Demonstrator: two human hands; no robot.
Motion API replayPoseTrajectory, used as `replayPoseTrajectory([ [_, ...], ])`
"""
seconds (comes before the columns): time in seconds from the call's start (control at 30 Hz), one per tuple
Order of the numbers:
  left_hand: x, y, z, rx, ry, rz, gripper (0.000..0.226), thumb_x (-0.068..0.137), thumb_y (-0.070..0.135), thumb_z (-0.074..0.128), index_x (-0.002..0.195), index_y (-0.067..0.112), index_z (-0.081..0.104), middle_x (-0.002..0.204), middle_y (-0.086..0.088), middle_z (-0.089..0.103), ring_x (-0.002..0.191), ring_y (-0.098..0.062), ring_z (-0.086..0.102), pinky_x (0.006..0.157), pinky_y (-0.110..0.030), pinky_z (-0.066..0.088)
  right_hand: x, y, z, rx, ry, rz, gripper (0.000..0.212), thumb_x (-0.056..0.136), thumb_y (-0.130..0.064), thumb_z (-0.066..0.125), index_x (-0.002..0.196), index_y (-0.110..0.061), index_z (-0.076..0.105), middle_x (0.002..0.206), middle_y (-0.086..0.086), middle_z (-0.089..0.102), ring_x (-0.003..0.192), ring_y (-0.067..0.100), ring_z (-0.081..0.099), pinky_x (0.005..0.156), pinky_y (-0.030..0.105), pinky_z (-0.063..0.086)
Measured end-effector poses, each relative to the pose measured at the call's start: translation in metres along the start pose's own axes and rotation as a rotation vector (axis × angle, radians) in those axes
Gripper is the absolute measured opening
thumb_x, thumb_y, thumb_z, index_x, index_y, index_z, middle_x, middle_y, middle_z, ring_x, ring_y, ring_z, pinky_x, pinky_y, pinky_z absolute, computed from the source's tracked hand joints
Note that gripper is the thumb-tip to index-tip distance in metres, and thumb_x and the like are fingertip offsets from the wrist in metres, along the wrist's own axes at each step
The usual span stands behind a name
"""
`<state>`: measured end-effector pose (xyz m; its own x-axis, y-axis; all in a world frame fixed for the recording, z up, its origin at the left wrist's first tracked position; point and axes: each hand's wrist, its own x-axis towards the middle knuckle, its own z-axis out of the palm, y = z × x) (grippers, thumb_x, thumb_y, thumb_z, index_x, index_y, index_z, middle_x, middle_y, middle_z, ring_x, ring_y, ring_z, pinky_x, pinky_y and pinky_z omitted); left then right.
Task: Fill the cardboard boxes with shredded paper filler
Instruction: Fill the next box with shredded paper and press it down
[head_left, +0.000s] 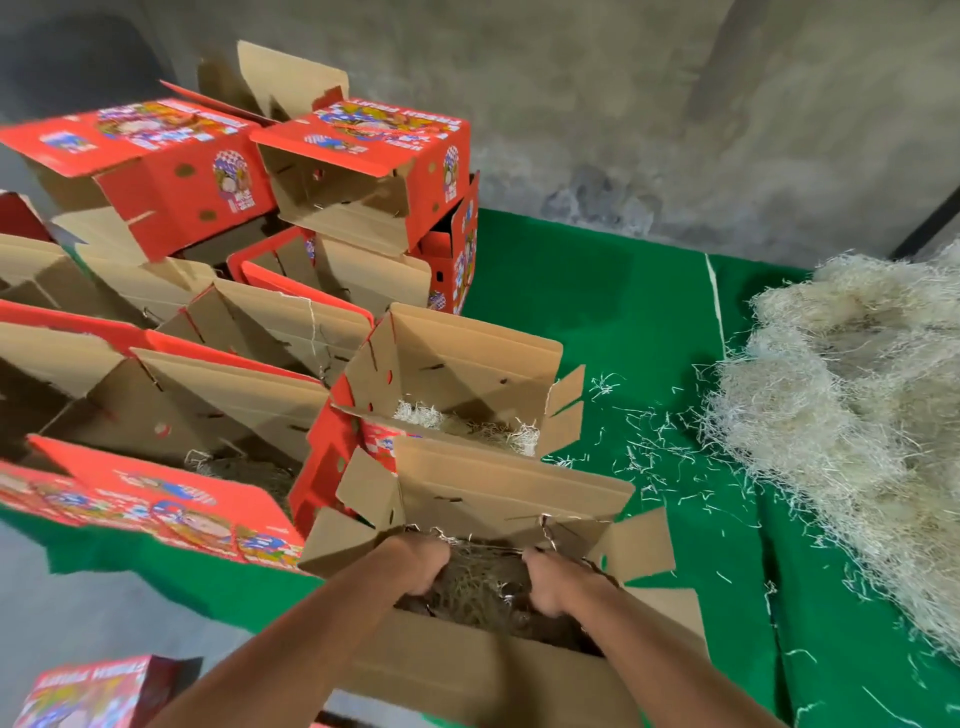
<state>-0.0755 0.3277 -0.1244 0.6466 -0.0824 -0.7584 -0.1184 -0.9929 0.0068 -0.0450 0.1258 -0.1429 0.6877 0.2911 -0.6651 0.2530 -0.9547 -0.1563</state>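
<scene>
Both hands reach into the nearest box (498, 670). The left hand (423, 564) and right hand (550, 584) press into the shredded paper (480, 590), fingers buried, seemingly curled around clumps.

I read this as a packing area: bare concrete wall (675, 104); green-covered table (597, 291); stacked printed red cartons (197, 176); loose heap of shredded filler (857, 395).
</scene>
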Motion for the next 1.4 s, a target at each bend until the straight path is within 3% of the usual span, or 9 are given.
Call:
replayPoseTrajectory([
  [0.17, -0.012, -0.043, -0.013, -0.125, 0.174, -0.051, 0.041, 0.096, 0.012, 0.052, 0.136, 0.019, 0.055, 0.134, -0.007, 0.058, 0.120, -0.028, 0.057, 0.093, -0.035, 0.045, 0.008, -0.040, -0.021, 0.067, 0.136, -0.047, 0.040, 0.094, -0.032, 0.060, 0.130, -0.015, 0.056, 0.125, 0.008, 0.064, 0.115, 0.029, 0.062, 0.101, 0.041, 0.050],
  [0.43, -0.035, -0.030, -0.047, -0.174, 0.338, 0.033, 0.041, 0.095, 0.022, 0.060, 0.136, 0.024, 0.057, 0.136, -0.005, 0.060, 0.120, -0.024, 0.059, 0.105, -0.039, 0.046, -0.033, -0.044, -0.055, -0.204, 0.246, -0.186, 0.021, 0.093, -0.016, 0.060, 0.112, -0.017, 0.068, 0.105, 0.006, 0.069, 0.095, 0.025, 0.067, 0.087, 0.036, 0.055],
  [0.63, -0.060, 0.006, -0.061, -0.177, 0.786, 0.174, 0.016, 0.096, 0.027, 0.051, 0.111, 0.026, 0.059, 0.110, 0.000, 0.068, 0.101, -0.024, 0.066, 0.086, -0.039, 0.055, -0.069, -0.018, -0.078, -0.026, 0.650, -0.176, 0.025, 0.103, -0.022, 0.046, 0.120, -0.029, 0.062, 0.100, 0.000, 0.072, 0.081, 0.020, 0.069, 0.078, 0.037, 0.059],
  [0.87, -0.051, 0.048, -0.082, 0.002, 1.297, 0.170, 0.067, 0.084, 0.018, 0.069, 0.143, 0.022, 0.037, 0.143, -0.003, 0.040, 0.131, -0.024, 0.043, 0.112, -0.046, 0.035, -0.086, 0.033, -0.072, 0.554, 1.198, -0.209, 0.014, 0.097, -0.032, 0.062, 0.110, -0.028, 0.065, 0.102, -0.018, 0.066, 0.090, 0.004, 0.061, 0.078, 0.025, 0.050],
  [0.93, -0.048, 0.052, -0.089, -0.019, 1.200, 0.068, 0.083, 0.083, 0.024, 0.074, 0.150, 0.022, 0.026, 0.156, -0.006, 0.029, 0.147, -0.025, 0.025, 0.122, -0.055, 0.014, -0.087, 0.044, -0.063, 0.987, 1.045, -0.130, 0.019, 0.099, -0.045, 0.055, 0.107, -0.032, 0.065, 0.099, -0.018, 0.068, 0.098, 0.009, 0.064, 0.081, 0.025, 0.050],
  [1.03, -0.041, 0.058, -0.093, -0.003, 1.094, 0.043, 0.072, 0.086, 0.024, 0.069, 0.148, 0.027, 0.032, 0.156, -0.001, 0.032, 0.148, -0.021, 0.021, 0.121, -0.058, 0.000, -0.081, 0.052, -0.041, 1.570, 0.455, 0.141, 0.050, 0.094, -0.071, 0.042, 0.112, -0.030, 0.066, 0.108, 0.001, 0.071, 0.094, 0.026, 0.068, 0.081, 0.038, 0.055],
  [1.13, -0.040, 0.054, -0.095, -0.026, 1.121, 0.122, 0.050, 0.095, 0.029, 0.059, 0.141, 0.035, 0.042, 0.145, 0.007, 0.043, 0.140, -0.016, 0.032, 0.123, -0.053, 0.000, -0.068, 0.056, -0.015, 2.121, 0.090, 0.019, 0.065, 0.090, -0.078, 0.039, 0.118, -0.025, 0.064, 0.105, 0.011, 0.072, 0.085, 0.031, 0.066, 0.079, 0.043, 0.055],
  [1.23, -0.040, 0.048, -0.099, -0.041, 1.109, 0.182, 0.039, 0.099, 0.029, 0.053, 0.137, 0.036, 0.047, 0.141, 0.011, 0.046, 0.137, -0.014, 0.035, 0.123, -0.050, 0.001, -0.061, 0.042, 0.000, 2.302, -0.002, 0.071, 0.058, 0.088, -0.073, 0.047, 0.106, -0.019, 0.060, 0.093, 0.012, 0.064, 0.087, 0.029, 0.058, 0.091, 0.049, 0.045],
  [1.4, -0.040, 0.042, -0.099, -0.093, 1.116, 0.206, 0.037, 0.096, 0.026, 0.057, 0.130, 0.037, 0.051, 0.136, 0.011, 0.049, 0.133, -0.015, 0.038, 0.122, -0.050, 0.004, -0.043, -0.006, 0.016, 2.059, 0.093, 0.082, 0.036, 0.109, -0.045, 0.030, 0.127, -0.017, 0.043, 0.113, 0.014, 0.057, 0.083, 0.033, 0.074, 0.070, 0.050, 0.059],
])
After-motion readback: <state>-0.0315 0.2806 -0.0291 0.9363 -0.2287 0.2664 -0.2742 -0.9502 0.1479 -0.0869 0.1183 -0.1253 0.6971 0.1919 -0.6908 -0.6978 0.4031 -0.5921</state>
